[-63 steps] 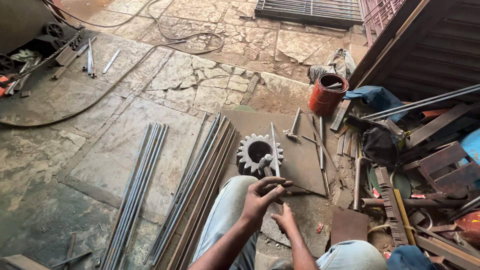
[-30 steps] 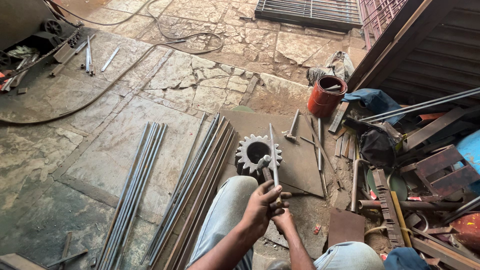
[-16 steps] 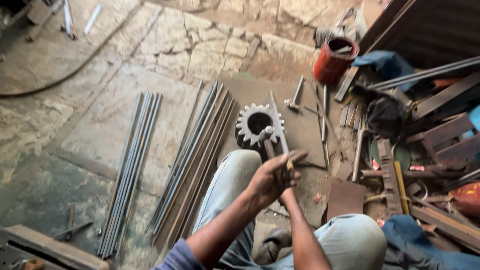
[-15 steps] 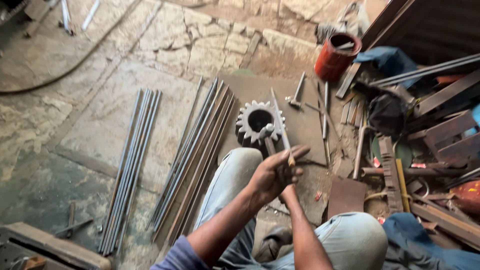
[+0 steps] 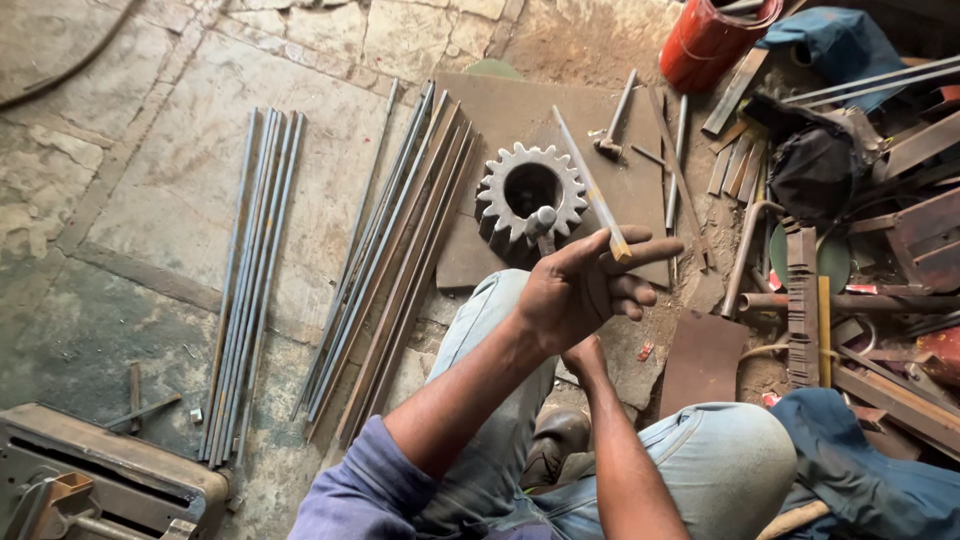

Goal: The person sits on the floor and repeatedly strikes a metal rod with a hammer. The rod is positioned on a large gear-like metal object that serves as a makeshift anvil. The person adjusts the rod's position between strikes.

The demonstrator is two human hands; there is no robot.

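Rusty metal pretty much everywhere in this shot. Dead centre, the left hand point(image 5: 580, 290) is pinching a thin flat metal strip point(image 5: 592, 190) near its lower end, thumb on top and index finger stretched out under it, other fingers loosely curled. The strip angles up and to the left from the hand, crossing over the brown steel plate point(image 5: 500, 120) on the ground.

The right hand point(image 5: 585, 355) is mostly tucked behind the left one, only the wrist and a bit of the palm show, so I can't tell if it's gripping anything or not.

Just left of the strip, a big toothed gear point(image 5: 530, 200) sits on that plate, with a short pin standing at its near edge. A small hammer point(image 5: 612, 130) lies further up the plate.

Left of the gear there's a pile of long flat bars point(image 5: 400, 260), and further left a neat bundle of thin round rods point(image 5: 250, 280) on the stone floor. A red can point(image 5: 710, 45) is at the top right, with scrap pieces piled along the right side. The person's knees in light jeans fill the bottom middle.
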